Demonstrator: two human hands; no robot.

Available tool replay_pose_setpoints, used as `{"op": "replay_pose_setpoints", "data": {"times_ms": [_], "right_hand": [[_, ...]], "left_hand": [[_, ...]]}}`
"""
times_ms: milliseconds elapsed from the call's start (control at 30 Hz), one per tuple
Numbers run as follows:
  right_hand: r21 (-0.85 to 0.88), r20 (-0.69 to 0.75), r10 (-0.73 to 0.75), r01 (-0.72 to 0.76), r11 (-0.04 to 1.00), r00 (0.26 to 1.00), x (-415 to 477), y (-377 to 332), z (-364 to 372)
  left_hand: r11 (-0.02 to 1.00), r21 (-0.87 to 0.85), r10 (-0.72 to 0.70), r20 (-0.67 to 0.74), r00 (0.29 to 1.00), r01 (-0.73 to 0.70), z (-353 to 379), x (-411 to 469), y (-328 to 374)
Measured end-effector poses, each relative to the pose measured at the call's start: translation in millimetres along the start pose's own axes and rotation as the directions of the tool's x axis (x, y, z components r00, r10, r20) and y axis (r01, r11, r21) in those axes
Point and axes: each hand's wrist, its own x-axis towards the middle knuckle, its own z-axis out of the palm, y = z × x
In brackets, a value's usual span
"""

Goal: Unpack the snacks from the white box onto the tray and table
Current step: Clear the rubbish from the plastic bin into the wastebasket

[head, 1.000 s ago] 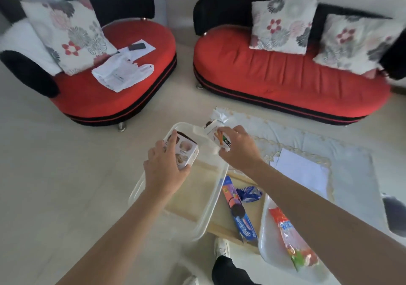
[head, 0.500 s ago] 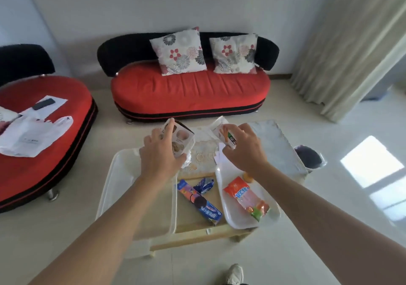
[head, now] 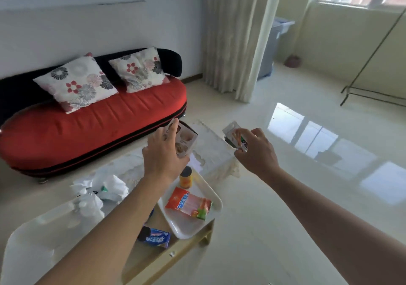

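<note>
My left hand (head: 163,157) grips a white snack carton (head: 184,139) with pastry pictures, held above the table's far end. My right hand (head: 256,153) holds a small white packet (head: 234,134) with a green label, out past the table's right edge over the floor. The white box (head: 39,236), a translucent plastic tub, sits at the lower left, partly behind my left forearm. The white tray (head: 186,225) carries a red and orange snack bag (head: 187,203) and a small yellow can (head: 186,178). A blue biscuit pack (head: 154,237) lies on the wooden table (head: 186,247) beside the tray.
A lace cloth (head: 211,153) covers the table's far half, with crumpled white plastic bags (head: 101,190) on its left. A red sofa (head: 92,126) with floral cushions stands behind. Glossy floor lies to the right, with a curtain (head: 230,38) and a metal rack (head: 373,65) beyond.
Both hands have carried their packets out of the box and rightward over the table. The view has swung right, from the two sofas toward the curtain and window.
</note>
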Motion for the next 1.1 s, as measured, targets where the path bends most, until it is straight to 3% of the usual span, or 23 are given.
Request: {"op": "replay_pose_setpoints", "data": {"times_ms": [200, 433, 633, 1100], "right_hand": [[-0.021, -0.066, 0.136, -0.138, 0.990, 0.988, 22.0, 94.3, -50.0], [-0.021, -0.093, 0.166, -0.169, 0.985, 0.982, 78.8, 197.8, -91.2], [-0.014, -0.030, 0.142, -0.142, 0.990, 0.989, 131.2, 270.3, -115.8], [-0.057, 0.026, 0.107, -0.106, 0.993, 0.994, 248.0, 348.3, -139.8]], "left_hand": [[0.996, -0.011, 0.087, 0.040, 0.995, -0.087, 44.5, 37.6, 85.9], [0.995, -0.033, 0.091, 0.050, 0.995, -0.089, 90.9, 86.5, 176.5], [1.000, -0.015, 0.025, 0.052, 0.998, -0.025, 131.5, 123.3, 248.2], [1.000, -0.004, -0.018, 0.118, 0.993, 0.018, 215.5, 225.0, 353.3]]}}
